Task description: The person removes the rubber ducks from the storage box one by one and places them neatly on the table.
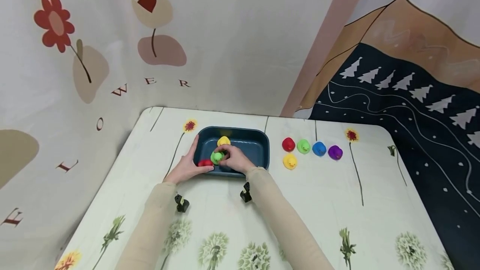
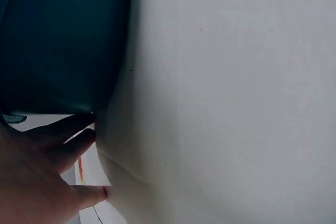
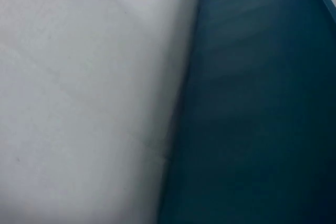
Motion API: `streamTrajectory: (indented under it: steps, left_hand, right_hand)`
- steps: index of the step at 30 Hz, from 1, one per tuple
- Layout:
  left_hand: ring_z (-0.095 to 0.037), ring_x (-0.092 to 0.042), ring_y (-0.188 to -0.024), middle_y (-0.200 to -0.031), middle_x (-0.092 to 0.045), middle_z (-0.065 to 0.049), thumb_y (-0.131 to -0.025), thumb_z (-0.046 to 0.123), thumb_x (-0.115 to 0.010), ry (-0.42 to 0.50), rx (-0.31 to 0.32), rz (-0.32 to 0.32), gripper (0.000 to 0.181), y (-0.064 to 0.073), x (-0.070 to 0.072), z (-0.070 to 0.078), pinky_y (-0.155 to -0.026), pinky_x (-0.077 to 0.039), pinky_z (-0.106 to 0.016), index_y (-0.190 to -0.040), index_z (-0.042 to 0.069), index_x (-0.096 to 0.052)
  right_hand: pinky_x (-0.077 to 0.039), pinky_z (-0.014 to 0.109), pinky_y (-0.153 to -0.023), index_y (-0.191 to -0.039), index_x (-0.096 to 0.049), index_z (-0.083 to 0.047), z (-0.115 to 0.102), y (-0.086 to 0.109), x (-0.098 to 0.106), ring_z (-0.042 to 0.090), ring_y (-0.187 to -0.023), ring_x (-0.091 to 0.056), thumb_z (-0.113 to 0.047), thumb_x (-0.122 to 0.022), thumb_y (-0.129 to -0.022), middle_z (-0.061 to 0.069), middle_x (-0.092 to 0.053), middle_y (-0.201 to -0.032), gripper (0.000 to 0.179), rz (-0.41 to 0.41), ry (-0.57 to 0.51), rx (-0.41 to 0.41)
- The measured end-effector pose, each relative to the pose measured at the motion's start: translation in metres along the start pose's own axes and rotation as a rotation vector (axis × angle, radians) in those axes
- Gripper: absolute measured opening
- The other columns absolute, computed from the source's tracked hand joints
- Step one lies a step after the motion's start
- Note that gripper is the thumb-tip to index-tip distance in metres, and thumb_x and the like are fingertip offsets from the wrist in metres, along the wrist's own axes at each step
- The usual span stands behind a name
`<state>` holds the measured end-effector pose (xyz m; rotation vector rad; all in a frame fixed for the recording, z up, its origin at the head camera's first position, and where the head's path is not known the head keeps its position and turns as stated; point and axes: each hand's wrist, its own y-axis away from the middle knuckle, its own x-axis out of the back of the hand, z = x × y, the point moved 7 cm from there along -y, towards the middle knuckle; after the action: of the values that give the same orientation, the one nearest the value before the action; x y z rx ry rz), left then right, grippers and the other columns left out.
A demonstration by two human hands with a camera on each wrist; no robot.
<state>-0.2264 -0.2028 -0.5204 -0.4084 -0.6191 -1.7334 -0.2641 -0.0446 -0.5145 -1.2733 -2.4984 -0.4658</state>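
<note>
A dark blue tray (image 1: pixel 249 147) stands near the back of the table. Inside it, my right hand (image 1: pixel 237 159) pinches a green rubber duck (image 1: pixel 216 157) between thumb and fingertips. A yellow rubber duck (image 1: pixel 223 141) sits just behind, and something red (image 1: pixel 205 162), likely ducks, lies in the front left corner. My left hand (image 1: pixel 187 166) rests against the tray's left front corner, fingers spread along the left side and thumb along the front. The left wrist view shows straight fingers (image 2: pixel 73 145) beside the tray's wall (image 2: pixel 63 51). Only the tray (image 3: pixel 252 119) fills the right wrist view's right side.
Right of the tray stand more ducks: red (image 1: pixel 288 144), green (image 1: pixel 303 146), blue (image 1: pixel 319 148) and purple (image 1: pixel 335 152) in a row, with a yellow one (image 1: pixel 290 161) in front. A flower-printed cloth (image 1: pixel 300 203) covers the table; curtains (image 1: pixel 232 45) hang behind.
</note>
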Motion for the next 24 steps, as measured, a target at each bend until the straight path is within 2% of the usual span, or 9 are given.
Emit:
streamTrajectory:
  steps: [8, 17, 24]
  left_hand:
    - [-0.054, -0.021, -0.135, -0.158, -0.012, -0.022, -0.08, 0.045, -0.077, -0.002, 0.016, -0.004, 0.116, 0.001, 0.001, -0.003, -0.102, -0.015, -0.073, -0.154, 0.033, 0.012]
    - [-0.053, -0.02, -0.136, -0.158, -0.01, -0.022, -0.08, 0.047, -0.076, 0.0, -0.002, -0.01, 0.116, 0.0, 0.0, -0.002, -0.104, -0.006, -0.072, -0.154, 0.031, 0.012]
    - [-0.052, -0.022, -0.136, -0.158, -0.01, -0.021, -0.081, 0.042, -0.077, -0.008, -0.001, -0.007, 0.115, 0.001, 0.0, -0.001, -0.105, -0.006, -0.071, -0.154, 0.032, 0.012]
  right_hand:
    - [-0.048, 0.023, -0.064, -0.113, -0.066, -0.004, -0.001, -0.001, 0.0, 0.015, -0.073, -0.054, 0.004, -0.07, -0.084, 0.007, -0.06, -0.105, 0.03, 0.024, 0.004, 0.009]
    - [-0.046, 0.022, -0.06, -0.112, -0.067, -0.004, -0.002, 0.002, 0.004, 0.015, -0.071, -0.053, 0.004, -0.07, -0.085, 0.006, -0.06, -0.094, 0.029, 0.043, 0.007, 0.018]
    - [-0.046, 0.021, -0.063, -0.113, -0.067, -0.004, -0.009, 0.009, 0.011, 0.015, -0.075, -0.054, 0.003, -0.069, -0.085, 0.006, -0.061, -0.097, 0.029, 0.069, 0.002, 0.049]
